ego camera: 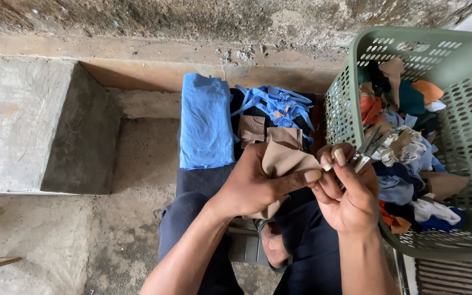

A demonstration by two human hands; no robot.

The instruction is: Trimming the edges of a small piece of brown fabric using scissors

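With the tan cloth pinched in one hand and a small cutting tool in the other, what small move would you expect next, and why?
Probably bringing the snips down onto the tan cloth piece. The left hand holds it taut at its edge, while the right hand holds the snips just beside it, blades pointing away over the green basket.

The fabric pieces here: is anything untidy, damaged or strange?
Mostly orderly. The blue cloth lies folded flat, but the blue strips beside it are tangled loosely. Scraps in the green basket are jumbled. The concrete ledge behind looks chipped and crumbling.
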